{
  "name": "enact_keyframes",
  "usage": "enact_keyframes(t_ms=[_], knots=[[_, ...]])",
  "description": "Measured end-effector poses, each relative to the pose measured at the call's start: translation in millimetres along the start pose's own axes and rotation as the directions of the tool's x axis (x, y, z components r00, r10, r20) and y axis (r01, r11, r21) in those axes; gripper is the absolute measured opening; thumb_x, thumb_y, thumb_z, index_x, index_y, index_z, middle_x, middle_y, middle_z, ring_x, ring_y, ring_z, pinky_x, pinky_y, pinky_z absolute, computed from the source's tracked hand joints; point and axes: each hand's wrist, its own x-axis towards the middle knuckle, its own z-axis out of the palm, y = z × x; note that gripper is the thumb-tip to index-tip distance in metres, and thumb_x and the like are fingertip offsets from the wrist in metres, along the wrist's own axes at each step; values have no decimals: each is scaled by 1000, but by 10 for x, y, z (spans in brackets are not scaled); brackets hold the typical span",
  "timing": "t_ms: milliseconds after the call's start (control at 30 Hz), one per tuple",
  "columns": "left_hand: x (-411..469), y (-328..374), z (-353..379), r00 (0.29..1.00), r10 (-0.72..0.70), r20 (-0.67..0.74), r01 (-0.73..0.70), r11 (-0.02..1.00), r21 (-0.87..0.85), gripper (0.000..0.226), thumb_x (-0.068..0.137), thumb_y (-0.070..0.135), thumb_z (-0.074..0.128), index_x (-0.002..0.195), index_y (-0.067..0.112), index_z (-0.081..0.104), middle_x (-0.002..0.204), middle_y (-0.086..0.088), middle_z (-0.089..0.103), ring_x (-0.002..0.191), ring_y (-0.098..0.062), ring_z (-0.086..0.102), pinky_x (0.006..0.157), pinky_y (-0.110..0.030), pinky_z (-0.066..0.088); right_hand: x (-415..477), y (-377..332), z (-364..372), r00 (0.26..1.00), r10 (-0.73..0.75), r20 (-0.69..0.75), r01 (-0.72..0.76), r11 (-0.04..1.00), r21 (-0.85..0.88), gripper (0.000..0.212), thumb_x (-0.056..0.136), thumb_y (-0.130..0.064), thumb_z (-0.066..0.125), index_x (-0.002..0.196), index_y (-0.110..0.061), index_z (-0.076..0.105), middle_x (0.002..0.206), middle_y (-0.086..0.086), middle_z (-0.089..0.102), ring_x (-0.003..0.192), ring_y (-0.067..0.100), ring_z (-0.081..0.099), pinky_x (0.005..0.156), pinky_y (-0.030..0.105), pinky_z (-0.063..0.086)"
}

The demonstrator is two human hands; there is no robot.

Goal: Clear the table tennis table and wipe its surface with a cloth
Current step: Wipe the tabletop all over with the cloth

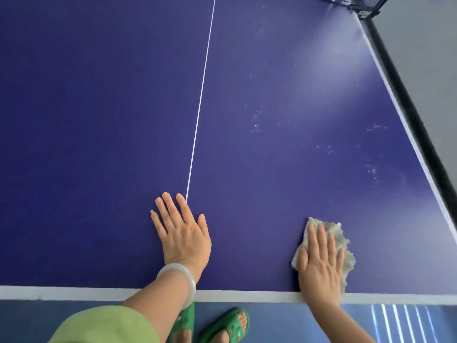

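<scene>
The blue table tennis table (99, 144) fills most of the view, with a white centre line (200, 100) running away from me. My right hand (320, 266) lies flat with straight fingers on a crumpled grey-white cloth (342, 237), pressing it onto the table near the front edge, right of centre. My left hand (183, 236) rests flat on the bare table at the near end of the centre line, fingers straight, holding nothing. Pale smudges (256, 123) and specks (372, 170) mark the right half of the surface.
The white front edge line (74, 292) runs across the bottom. The right edge has a white line and a black frame (405, 102). The net (356, 2) shows at the top right corner. My feet in green sandals (225, 326) stand on the blue floor below.
</scene>
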Motion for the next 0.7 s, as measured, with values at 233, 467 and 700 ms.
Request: enact_keyframes(t_ms=[233, 467, 700], knots=[[5, -24, 2, 1000, -12, 10, 12, 1000, -17, 73, 99, 47, 25, 155, 3, 11, 161, -26, 5, 149, -41, 1, 120, -55, 5, -274, -678, 142, 999, 32, 11, -32, 999, 20, 60, 96, -42, 5, 153, -32, -12, 163, -7, -13, 151, 15, -14, 121, 46, -12], [17, -148, -99, 999, 14, -29, -21, 972, -233, 68, 97, 39, 50, 152, 7, 28, 161, -20, 13, 150, -35, 4, 122, -49, 3, -363, -585, 111, 975, -219, 28, 219, 976, -11, 61, 99, -41, 13, 158, -27, 2, 166, -6, -3, 153, 16, -8, 122, 49, 2], [-513, 798, -130, 940, 312, -139, -338, 794, -506, 55, 99, 20, 53, 151, 14, 34, 162, -7, 16, 152, -22, 4, 123, -37, 6, -269, 108, 32, 856, -516, 36, 515, 857, 33, 61, 100, -37, 33, 158, -28, 16, 165, -7, 13, 153, 18, 9, 119, 48, 11]])
